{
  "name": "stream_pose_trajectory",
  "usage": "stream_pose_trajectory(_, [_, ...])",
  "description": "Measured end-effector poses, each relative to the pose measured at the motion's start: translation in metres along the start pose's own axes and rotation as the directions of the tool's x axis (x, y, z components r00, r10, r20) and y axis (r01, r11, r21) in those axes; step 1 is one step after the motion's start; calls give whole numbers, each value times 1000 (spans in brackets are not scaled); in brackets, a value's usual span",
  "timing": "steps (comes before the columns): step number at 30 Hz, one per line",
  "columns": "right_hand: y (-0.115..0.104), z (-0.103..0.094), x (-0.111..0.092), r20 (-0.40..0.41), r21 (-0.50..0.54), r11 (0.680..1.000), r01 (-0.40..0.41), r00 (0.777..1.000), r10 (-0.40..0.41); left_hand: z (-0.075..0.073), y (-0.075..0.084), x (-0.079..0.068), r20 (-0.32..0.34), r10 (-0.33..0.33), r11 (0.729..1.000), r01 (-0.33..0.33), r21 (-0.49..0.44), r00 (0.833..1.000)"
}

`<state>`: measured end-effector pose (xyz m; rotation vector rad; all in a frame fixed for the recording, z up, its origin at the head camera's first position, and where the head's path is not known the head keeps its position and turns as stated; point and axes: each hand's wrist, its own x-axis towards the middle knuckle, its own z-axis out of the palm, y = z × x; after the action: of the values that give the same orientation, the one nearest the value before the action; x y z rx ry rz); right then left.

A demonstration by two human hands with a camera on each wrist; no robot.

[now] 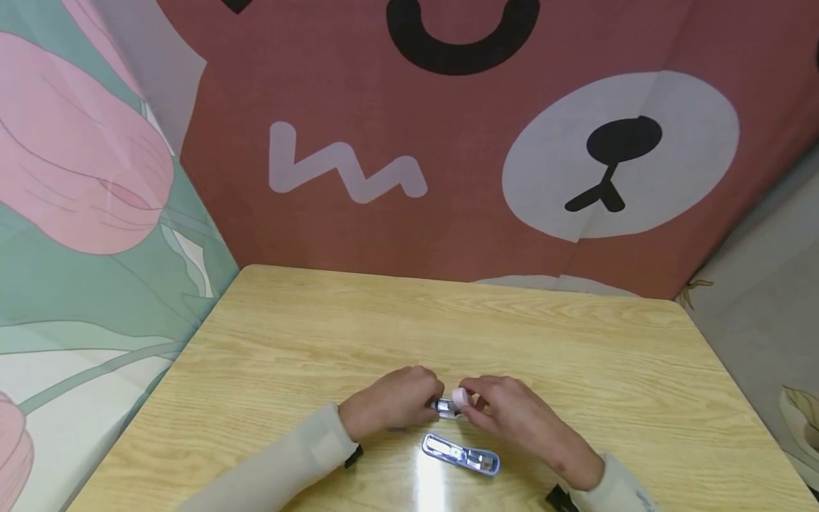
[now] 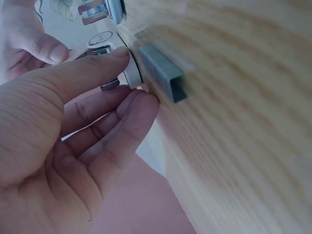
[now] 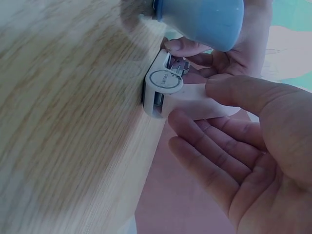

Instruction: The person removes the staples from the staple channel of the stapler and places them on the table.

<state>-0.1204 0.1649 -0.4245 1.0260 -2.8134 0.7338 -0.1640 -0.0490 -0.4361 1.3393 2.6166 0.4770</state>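
Observation:
A small white stapler point(image 3: 165, 87) stands on the table with its pale top arm point(image 1: 460, 397) swung up. My left hand point(image 1: 403, 395) pinches its base between thumb and fingers, at the end away from the hinge. On the other side, my right hand point(image 1: 512, 409) pinches the raised arm between thumb and index finger, its other fingers loosely bent. A strip of staples point(image 2: 163, 73) lies on the table close to my left fingertips. Nearer to me is a blue stapler point(image 1: 461, 455), lying opened out flat; the right wrist view shows its rounded blue end point(image 3: 204, 22).
The wooden table point(image 1: 307, 320) reaches back to a hanging cloth point(image 1: 345, 235) with a bear print. Floral cloth point(image 1: 83, 284) hangs along the left side, and another cloth point(image 1: 768, 284) along the right.

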Motion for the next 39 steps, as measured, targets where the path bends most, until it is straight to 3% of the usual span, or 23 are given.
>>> stream_pose_trajectory(10, [3,-2,-6,36,93,993,-76,997,73,2,0,0,-12,5,1000,-4,25,1000])
stream_pose_trajectory(17, [8,-1,-11,-33,127,991,-36,999,41,3,0,1,-11,-2,999,3,39,1000])
stream_pose_trajectory(23, [11,-2,-16,-58,96,995,-40,997,46,3,1,1,-4,-4,999,4,41,1000])
stream_pose_trajectory(28, [13,-5,-20,-46,55,993,-104,993,106,1,0,0,-1,-16,1000,16,27,1000])
stream_pose_trajectory(39, [21,-4,-28,12,44,987,-156,988,155,1,1,0,6,-6,1000,6,28,1000])
